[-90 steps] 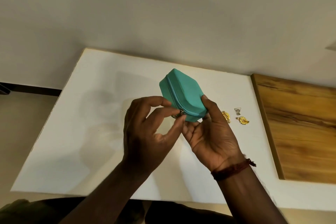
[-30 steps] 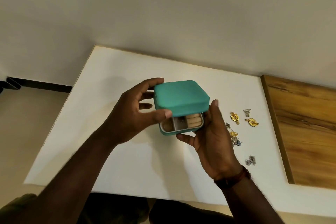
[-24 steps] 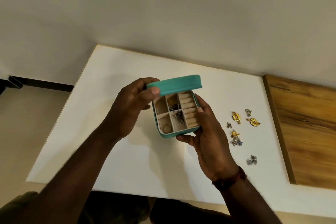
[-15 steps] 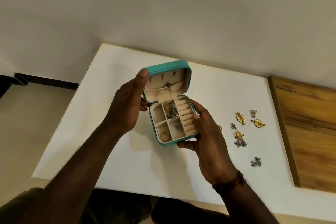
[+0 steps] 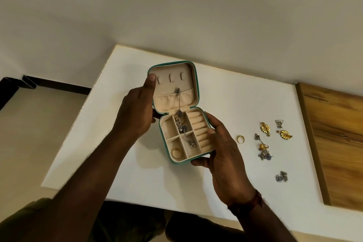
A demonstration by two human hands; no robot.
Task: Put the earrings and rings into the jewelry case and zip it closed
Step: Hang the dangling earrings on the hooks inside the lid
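The teal jewelry case (image 5: 197,88) lies fully open above the white table (image 5: 121,155), its cream lining showing. My left hand (image 5: 137,112) grips the lid's left edge, thumb on the rim. My right hand (image 5: 222,155) holds the base from the right and below. Inside, a gold ring (image 5: 176,152) sits in the front left compartment and a silver chain (image 5: 181,124) hangs from the lid pocket into the middle compartments. On the table to the right lie a gold ring (image 5: 240,139), two gold flower earrings (image 5: 265,128) (image 5: 284,134), and several silver pieces (image 5: 264,154) (image 5: 281,176) (image 5: 279,123).
A wooden board (image 5: 337,143) adjoins the table's right side. The beige wall (image 5: 176,6) stands behind the table. Floor and a dark skirting (image 5: 49,84) show at the left. My knees are under the table's near edge.
The case went from zipped shut to lid lifted and now fully open. My left hand swung the lid back while my right hand kept hold of the base.
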